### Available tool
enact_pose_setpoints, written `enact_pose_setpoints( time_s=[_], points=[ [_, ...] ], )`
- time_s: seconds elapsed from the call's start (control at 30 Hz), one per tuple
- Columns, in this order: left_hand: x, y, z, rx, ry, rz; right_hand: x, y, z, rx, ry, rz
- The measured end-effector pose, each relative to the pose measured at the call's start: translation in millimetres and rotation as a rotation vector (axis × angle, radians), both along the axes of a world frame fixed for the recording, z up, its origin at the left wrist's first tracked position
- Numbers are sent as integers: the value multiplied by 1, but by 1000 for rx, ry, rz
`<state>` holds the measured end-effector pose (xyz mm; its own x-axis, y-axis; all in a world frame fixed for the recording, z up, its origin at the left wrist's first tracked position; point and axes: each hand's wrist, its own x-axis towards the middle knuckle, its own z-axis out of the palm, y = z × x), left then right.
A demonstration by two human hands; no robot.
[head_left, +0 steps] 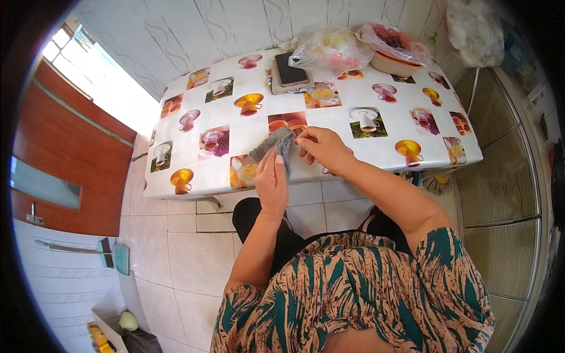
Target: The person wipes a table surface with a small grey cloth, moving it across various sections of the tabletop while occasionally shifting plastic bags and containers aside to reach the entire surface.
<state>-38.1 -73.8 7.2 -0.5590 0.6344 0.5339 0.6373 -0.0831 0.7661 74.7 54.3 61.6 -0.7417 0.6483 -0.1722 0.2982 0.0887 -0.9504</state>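
Observation:
A small piece of grey fuzzy fabric [273, 143], perhaps knitted, is held over the front part of the table. My left hand [272, 181] grips it from below, with the thumb pressed on its right side and the fingers behind. Close to the fabric's right edge is my right hand [325, 149], its thumb and index finger pinched together. Whatever sits in that pinch is too small to make out. Beneath both hands lies the tablecloth [326, 126], white and printed with cups and saucers.
Toward the back of the table a dark phone [291, 69] rests on a folded cloth [286, 89]. Beside it are a filled clear plastic bag [331, 52] and a bag-lined tub [395, 63]. A brown door [70, 153] stands left, a cabinet [500, 182] right.

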Motion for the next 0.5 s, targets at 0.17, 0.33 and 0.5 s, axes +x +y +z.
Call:
enact_pose_setpoints(
  time_s=[0.17, 0.33, 0.5],
  points=[
    [1, 3, -4, 7, 200, -32, 6, -5, -9, -211, -12, -78],
    [7, 5, -2, -2, 198, -23, 7, -4, -10, -282, -3, -60],
    [1, 6, -9, 6, 160, -41, 10, -6, -16, -234, 28, -89]
  ],
)
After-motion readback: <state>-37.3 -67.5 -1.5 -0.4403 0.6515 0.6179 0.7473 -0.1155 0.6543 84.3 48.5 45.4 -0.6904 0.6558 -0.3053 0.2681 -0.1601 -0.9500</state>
